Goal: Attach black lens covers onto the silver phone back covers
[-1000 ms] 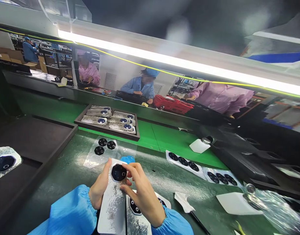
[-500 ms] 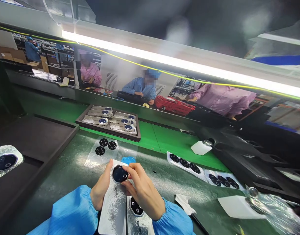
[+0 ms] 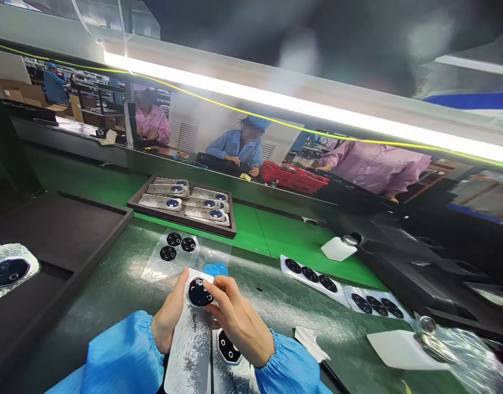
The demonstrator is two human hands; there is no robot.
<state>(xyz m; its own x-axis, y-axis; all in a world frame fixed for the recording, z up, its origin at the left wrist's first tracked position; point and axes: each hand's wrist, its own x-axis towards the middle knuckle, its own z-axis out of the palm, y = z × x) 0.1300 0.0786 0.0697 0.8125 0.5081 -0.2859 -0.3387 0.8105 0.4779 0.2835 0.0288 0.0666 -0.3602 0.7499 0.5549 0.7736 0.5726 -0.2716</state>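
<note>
Nearest, a silver panel (image 3: 188,350) slants up from the bottom edge, partly over a second silver panel (image 3: 230,378) at its right. The left hand (image 3: 168,317) grips the upper panel's left side, thumb along the edge and the other fingers hidden. A black eight-sided disc (image 3: 197,294) sits at that panel's top end. The right hand (image 3: 240,320) bends over it, index fingertip on the disc's right side and thumb below, near the panel's edge; whether the two pinch anything, I cannot tell.

Uneven pressure from that fingertip could set the disc askew, and bare skin could smudge its glossy face. A loose left grip could let the panel slip and scratch against the one beneath.

To the right, a white-headed tool (image 3: 311,342) lies on the counter (image 3: 111,312). Beyond the hands are blue pieces (image 3: 215,269) and a clear sheet (image 3: 156,270) bearing three black discs; a sleeve brushing that sheet could shift it. Farther back stands a tray (image 3: 181,222) of similar panels, and past it a co-worker in blue (image 3: 230,143).
</note>
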